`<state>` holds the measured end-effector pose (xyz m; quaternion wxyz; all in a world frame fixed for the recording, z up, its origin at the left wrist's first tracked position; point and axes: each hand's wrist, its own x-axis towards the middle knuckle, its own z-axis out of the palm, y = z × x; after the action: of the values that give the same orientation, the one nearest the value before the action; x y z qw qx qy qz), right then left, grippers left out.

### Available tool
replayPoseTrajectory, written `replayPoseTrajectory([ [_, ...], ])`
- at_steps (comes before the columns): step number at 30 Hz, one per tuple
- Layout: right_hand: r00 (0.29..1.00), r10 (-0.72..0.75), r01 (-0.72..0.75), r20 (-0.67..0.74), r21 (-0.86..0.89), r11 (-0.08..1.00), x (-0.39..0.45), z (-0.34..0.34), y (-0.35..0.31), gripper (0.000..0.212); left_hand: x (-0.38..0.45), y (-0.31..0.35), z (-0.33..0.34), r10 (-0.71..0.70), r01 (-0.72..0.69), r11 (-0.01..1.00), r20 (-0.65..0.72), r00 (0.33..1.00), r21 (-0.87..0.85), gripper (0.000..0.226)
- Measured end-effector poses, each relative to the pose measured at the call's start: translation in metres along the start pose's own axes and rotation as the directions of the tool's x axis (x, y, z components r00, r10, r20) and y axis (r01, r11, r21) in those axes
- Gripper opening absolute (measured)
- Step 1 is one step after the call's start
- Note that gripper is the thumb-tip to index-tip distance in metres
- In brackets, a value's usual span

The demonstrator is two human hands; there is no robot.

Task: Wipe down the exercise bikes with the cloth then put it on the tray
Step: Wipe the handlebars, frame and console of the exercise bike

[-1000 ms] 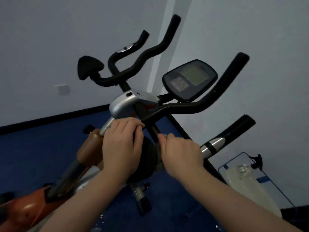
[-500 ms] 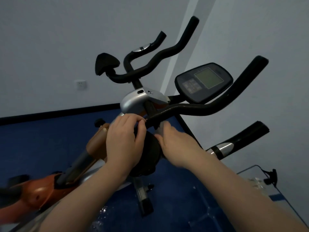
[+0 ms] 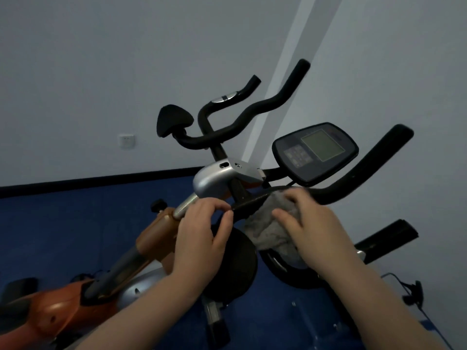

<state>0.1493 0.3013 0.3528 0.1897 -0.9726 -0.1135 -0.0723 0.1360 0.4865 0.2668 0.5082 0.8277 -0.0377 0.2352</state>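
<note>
Wiping bike handlebar (image 3: pixel 336 192): right hand (image 3: pixel 313 223) clutching grey cloth (image 3: pixel 271 228) against bar; left hand (image 3: pixel 202 228) curled around stem (image 3: pixel 187 205), probably steadying bike.

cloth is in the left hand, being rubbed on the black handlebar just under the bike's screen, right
Not quite: the head view shows the right hand gripping the grey cloth on the black handlebar under the screen. The left hand steadies the bar nearer the stem.

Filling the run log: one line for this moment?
phase: wiping | right hand grips cloth on handlebar | left hand holds bar by stem | tray: not in view
</note>
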Motion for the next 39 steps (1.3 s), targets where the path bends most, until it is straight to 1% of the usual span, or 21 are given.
replayPoseTrajectory([
  [2, 0.970, -0.023, 0.026, -0.241, 0.009, 1.000, 0.010, -0.002, -0.009, 0.028, -0.004, -0.004, 0.000, 0.004, -0.003, 0.999, 0.023, 1.000, -0.039, 0.014],
  [4, 0.945, -0.122, 0.092, -0.303, -0.111, 0.990, 0.025, 0.009, -0.018, 0.028, -0.008, -0.011, -0.001, -0.052, 0.052, 0.995, 0.007, 0.999, -0.080, 0.021],
  [6, 0.949, -0.192, 0.151, -0.252, -0.171, 0.974, 0.034, 0.032, -0.028, 0.022, -0.011, -0.015, 0.001, -0.080, 0.078, 0.991, -0.015, 0.997, -0.105, 0.023],
  [8, 0.951, -0.234, 0.216, -0.203, -0.107, 0.971, 0.034, 0.049, -0.029, 0.016, -0.011, -0.017, 0.002, -0.086, 0.080, 0.989, -0.043, 0.995, -0.124, 0.016],
  [10, 0.943, -0.325, 0.323, -0.077, -0.043, 0.946, 0.031, 0.048, -0.017, 0.023, -0.011, -0.018, 0.003, -0.097, 0.088, 0.983, -0.052, 0.994, -0.159, 0.012],
  [12, 0.893, -0.430, 0.440, 0.133, -0.056, 0.896, 0.029, 0.034, 0.000, 0.038, -0.012, -0.019, 0.004, -0.094, 0.083, 0.979, -0.047, 0.994, -0.189, 0.010],
  [14, 0.833, -0.490, 0.539, 0.258, -0.171, 0.825, 0.034, 0.024, 0.011, 0.046, -0.011, -0.018, 0.004, -0.096, 0.083, 0.974, -0.049, 0.994, -0.209, 0.009],
  [17, 0.785, -0.559, 0.618, 0.265, -0.280, 0.735, 0.044, 0.024, 0.004, 0.042, -0.011, -0.018, 0.004, -0.106, 0.094, 0.971, -0.043, 0.993, -0.221, 0.011],
  [19, 0.693, -0.652, 0.720, 0.308, -0.334, 0.608, 0.055, 0.017, 0.001, 0.037, -0.012, -0.018, 0.003, -0.105, 0.096, 0.971, -0.028, 0.994, -0.217, 0.011],
  [20, 0.669, -0.677, 0.741, 0.308, -0.355, 0.570, 0.063, 0.008, 0.004, 0.030, -0.012, -0.018, 0.002, -0.100, 0.094, 0.973, -0.021, 0.995, -0.211, 0.009],
  [21, 0.685, -0.680, 0.722, 0.261, -0.368, 0.586, 0.069, -0.002, 0.007, 0.026, -0.011, -0.017, 0.002, -0.099, 0.094, 0.974, -0.014, 0.995, -0.205, 0.008],
  [22, 0.732, -0.657, 0.670, 0.177, -0.359, 0.650, 0.073, -0.012, 0.010, 0.027, -0.012, -0.016, 0.002, -0.102, 0.097, 0.975, -0.015, 0.995, -0.201, 0.008],
  [23, 0.785, -0.610, 0.610, 0.109, -0.306, 0.731, 0.076, -0.016, 0.012, 0.030, -0.012, -0.016, 0.002, -0.108, 0.102, 0.975, -0.020, 0.994, -0.198, 0.008],
  [24, 0.813, -0.576, 0.578, 0.084, -0.242, 0.780, 0.074, -0.014, 0.009, 0.031, -0.012, -0.015, 0.002, -0.114, 0.106, 0.975, -0.031, 0.993, -0.193, 0.008],
  [25, 0.809, -0.577, 0.587, 0.111, -0.196, 0.786, 0.070, -0.004, 0.002, 0.030, -0.012, -0.015, 0.002, -0.118, 0.108, 0.976, -0.043, 0.992, -0.186, 0.010],
  [28, 0.688, -0.673, 0.724, 0.272, -0.191, 0.663, 0.051, 0.033, -0.013, 0.028, -0.013, -0.015, 0.002, -0.121, 0.112, 0.980, -0.049, 0.991, -0.164, 0.014],
  [29, 0.672, -0.679, 0.740, 0.296, -0.219, 0.636, 0.051, 0.032, -0.011, 0.030, -0.013, -0.015, 0.001, -0.121, 0.113, 0.981, -0.044, 0.992, -0.157, 0.014],
  [31, 0.675, -0.679, 0.738, 0.289, -0.266, 0.620, 0.058, 0.017, -0.001, 0.031, -0.012, -0.014, 0.001, -0.113, 0.106, 0.985, -0.047, 0.993, -0.136, 0.014],
  [34, 0.702, -0.670, 0.711, 0.240, -0.277, 0.646, 0.066, 0.006, -0.001, 0.032, -0.013, -0.012, 0.000, -0.114, 0.107, 0.987, -0.055, 0.992, -0.117, 0.014],
  [37, 0.672, -0.689, 0.740, 0.273, -0.195, 0.644, 0.053, 0.036, -0.024, 0.028, -0.013, -0.012, 0.000, -0.133, 0.124, 0.985, -0.068, 0.989, -0.123, 0.013],
  [39, 0.654, -0.683, 0.754, 0.324, -0.216, 0.620, 0.054, 0.028, -0.019, 0.028, -0.012, -0.012, -0.001, -0.127, 0.120, 0.987, -0.056, 0.990, -0.107, 0.013],
])
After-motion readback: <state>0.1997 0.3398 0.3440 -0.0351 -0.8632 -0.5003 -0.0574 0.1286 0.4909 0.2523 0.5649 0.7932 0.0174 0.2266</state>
